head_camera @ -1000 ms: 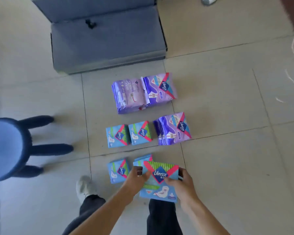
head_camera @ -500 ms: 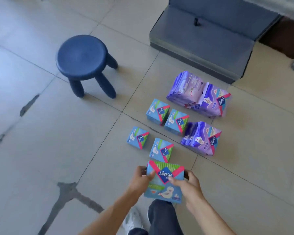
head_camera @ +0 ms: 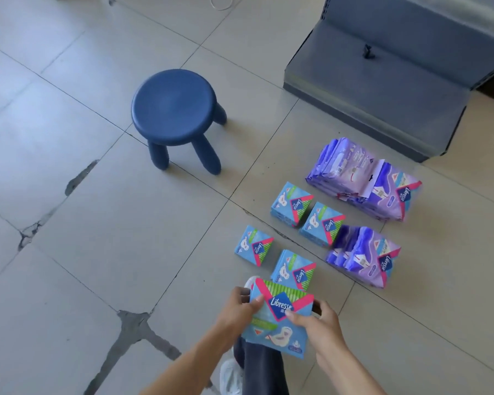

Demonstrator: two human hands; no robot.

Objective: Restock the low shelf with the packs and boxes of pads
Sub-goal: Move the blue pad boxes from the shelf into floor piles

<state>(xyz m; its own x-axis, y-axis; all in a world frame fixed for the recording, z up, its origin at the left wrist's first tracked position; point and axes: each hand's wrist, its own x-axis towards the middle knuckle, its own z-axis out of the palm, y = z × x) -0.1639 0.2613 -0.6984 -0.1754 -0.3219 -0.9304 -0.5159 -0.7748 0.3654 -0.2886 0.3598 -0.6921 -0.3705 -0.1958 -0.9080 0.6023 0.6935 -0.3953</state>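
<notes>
head view had swung left over the last second, bringing the blue stool into the middle and pushing the grey low shelf to the upper right. the left hand and right hand stayed clamped on the sides of the blue libresse box, held above the floor. four small blue boxes and two purple pack stacks still lay on the tiles, so restocking had barely begun.

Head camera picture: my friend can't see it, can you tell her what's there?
Two hands, left hand and right hand, hold a blue pad box above a tiled floor. Four small blue boxes and purple packs lie ahead, near a blue stool and grey shelf.
</notes>
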